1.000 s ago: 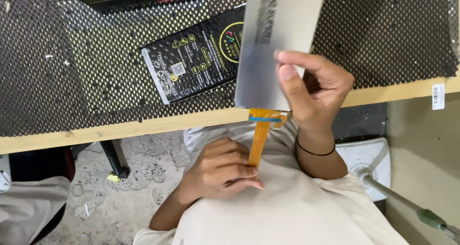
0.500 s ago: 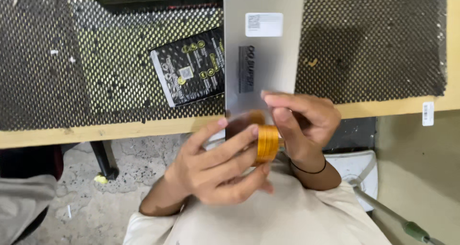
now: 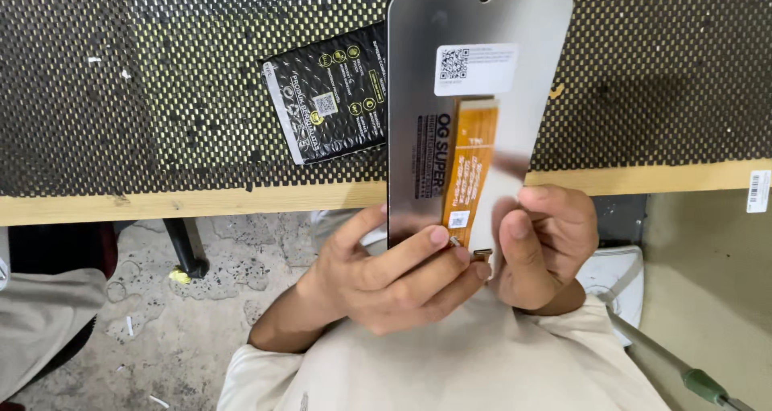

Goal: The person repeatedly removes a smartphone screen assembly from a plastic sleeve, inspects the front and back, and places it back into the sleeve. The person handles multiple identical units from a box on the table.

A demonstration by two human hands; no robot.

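I hold a phone display panel [image 3: 418,97] upright in front of me, its silver metal back facing me. An orange flex cable [image 3: 469,162] lies folded flat up against that back, below a white sticker [image 3: 476,68]. My left hand [image 3: 394,278] grips the panel's lower left edge, fingers pressing near the cable's bottom end. My right hand [image 3: 543,246] holds the lower right edge with the thumb on the back.
A black perforated mat [image 3: 161,81] covers the wooden workbench [image 3: 201,202]. A black printed pouch [image 3: 326,93] lies on the mat, partly behind the panel. Below the bench edge are a concrete floor [image 3: 201,298], a white object [image 3: 615,278] and a green-handled tool [image 3: 700,383].
The orange flex cable, which hung below the panel, has been folded up flat onto its back. My left hand came up from my lap to grip the panel's lower edge.
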